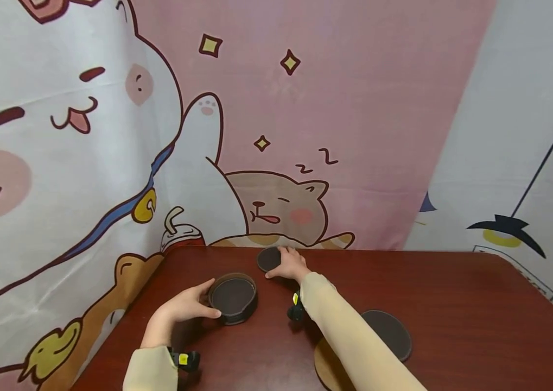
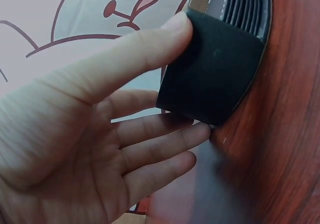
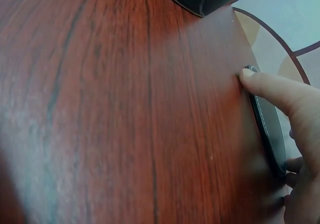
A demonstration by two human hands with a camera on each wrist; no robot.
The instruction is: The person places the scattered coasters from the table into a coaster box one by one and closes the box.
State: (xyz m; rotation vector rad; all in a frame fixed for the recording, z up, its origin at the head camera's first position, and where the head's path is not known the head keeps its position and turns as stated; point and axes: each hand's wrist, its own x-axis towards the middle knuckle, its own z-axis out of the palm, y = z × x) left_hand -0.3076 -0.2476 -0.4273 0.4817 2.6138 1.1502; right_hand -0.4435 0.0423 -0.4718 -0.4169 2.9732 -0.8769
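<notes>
My left hand (image 1: 188,304) holds the side of a round black coaster holder (image 2: 212,66), thumb at its near side and fingers around the far side. Inside the holder sits a stack of dark coasters (image 1: 232,296), their layered edges showing in the left wrist view. Near the table's back edge, my right hand (image 1: 292,265) grips a dark round coaster (image 1: 267,259) by its rim, with the thumb on the near edge. That coaster (image 3: 267,124) has pale stitching along its edge in the right wrist view.
Another dark round coaster (image 1: 387,334) lies on the reddish-brown table (image 1: 476,309) to the right. Beside it, a tan round piece (image 1: 330,366) is partly hidden under the right sleeve (image 1: 354,336). A cartoon-printed cloth (image 1: 354,108) hangs behind the table.
</notes>
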